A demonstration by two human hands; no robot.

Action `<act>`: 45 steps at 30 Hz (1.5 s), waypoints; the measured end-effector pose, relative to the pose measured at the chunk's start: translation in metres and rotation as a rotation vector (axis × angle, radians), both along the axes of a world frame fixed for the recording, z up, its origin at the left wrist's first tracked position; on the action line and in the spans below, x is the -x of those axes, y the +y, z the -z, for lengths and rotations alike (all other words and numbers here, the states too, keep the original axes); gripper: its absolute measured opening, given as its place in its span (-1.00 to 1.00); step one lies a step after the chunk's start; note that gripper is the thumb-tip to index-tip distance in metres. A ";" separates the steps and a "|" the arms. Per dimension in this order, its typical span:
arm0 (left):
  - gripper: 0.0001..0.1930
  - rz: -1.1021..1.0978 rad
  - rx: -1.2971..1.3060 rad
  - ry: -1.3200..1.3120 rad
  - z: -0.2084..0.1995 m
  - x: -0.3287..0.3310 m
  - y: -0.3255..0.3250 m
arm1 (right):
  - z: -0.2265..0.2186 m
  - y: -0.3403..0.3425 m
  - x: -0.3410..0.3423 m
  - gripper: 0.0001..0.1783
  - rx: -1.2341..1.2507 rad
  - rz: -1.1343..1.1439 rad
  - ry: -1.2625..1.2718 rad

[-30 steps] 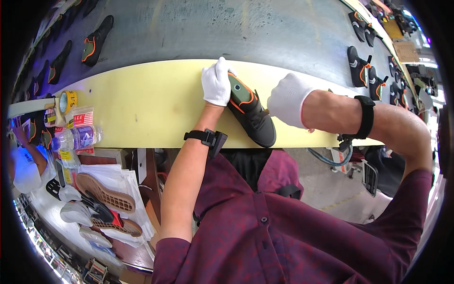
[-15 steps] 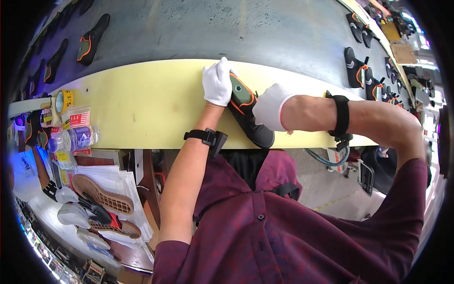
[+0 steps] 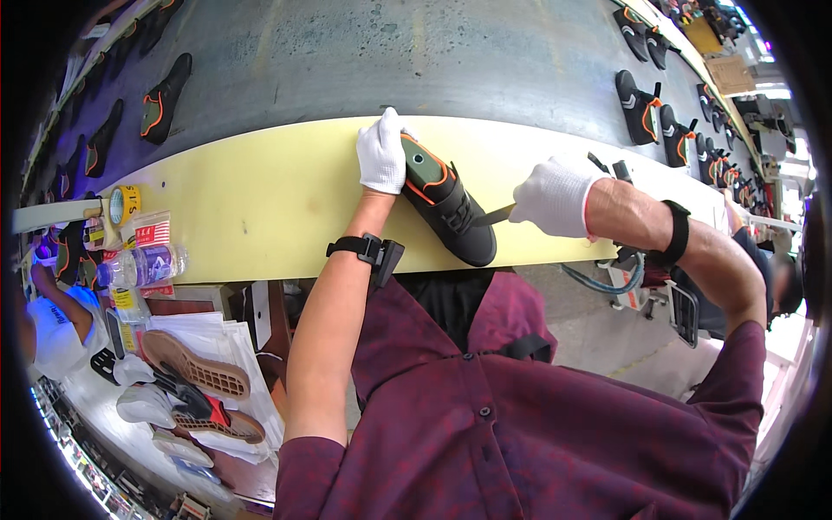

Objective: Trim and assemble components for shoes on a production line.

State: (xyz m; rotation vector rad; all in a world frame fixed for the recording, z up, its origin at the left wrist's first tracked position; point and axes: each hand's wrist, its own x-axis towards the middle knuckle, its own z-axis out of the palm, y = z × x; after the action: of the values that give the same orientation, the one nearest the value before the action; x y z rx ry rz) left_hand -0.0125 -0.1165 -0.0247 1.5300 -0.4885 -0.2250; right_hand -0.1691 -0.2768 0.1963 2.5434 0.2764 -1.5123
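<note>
On the pale yellow tabletop, a black shoe [image 3: 450, 213] with orange edging and a green insole lies at a slant, its toe pointing toward me. My left hand [image 3: 381, 156], in a white knitted glove, is wrapped round the shoe's heel end. To the right of the shoe, my right hand [image 3: 555, 196], gloved the same way, is closed on a flat olive-brown strip [image 3: 494, 217]. The strip runs from between the fingers to the shoe's side near the laces. Whether it is attached there I cannot tell.
Beyond the yellow table [image 3: 286, 199], a grey belt [image 3: 347, 61] carries several similar shoes left and right. A tape roll [image 3: 124, 204] and a plastic bottle [image 3: 149, 265] stand at left. Brown soles [image 3: 198, 364] lie on paper at lower left. A cable [image 3: 607, 295] hangs at right.
My right hand has moved right, away from the shoe, with the olive-brown strip now visible between them. My left hand and the shoe's heel end have shifted slightly left.
</note>
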 end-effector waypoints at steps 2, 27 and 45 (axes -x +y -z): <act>-0.31 0.002 0.001 0.023 -0.002 0.002 0.000 | 0.010 0.001 0.009 -0.56 -0.037 0.021 -0.061; -0.25 -0.078 0.003 0.148 -0.014 0.016 -0.004 | 0.121 0.048 0.123 -0.43 -0.694 1.345 -0.382; -0.24 -0.047 -0.023 0.124 -0.014 0.010 -0.003 | 0.045 0.042 0.034 -0.66 -0.391 0.761 -0.168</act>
State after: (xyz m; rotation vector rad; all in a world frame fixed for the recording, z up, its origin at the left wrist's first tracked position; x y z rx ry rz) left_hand -0.0223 -0.1198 -0.0108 1.5377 -0.3521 -0.2882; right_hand -0.2029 -0.2347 0.1515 3.2946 -0.5373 -1.5391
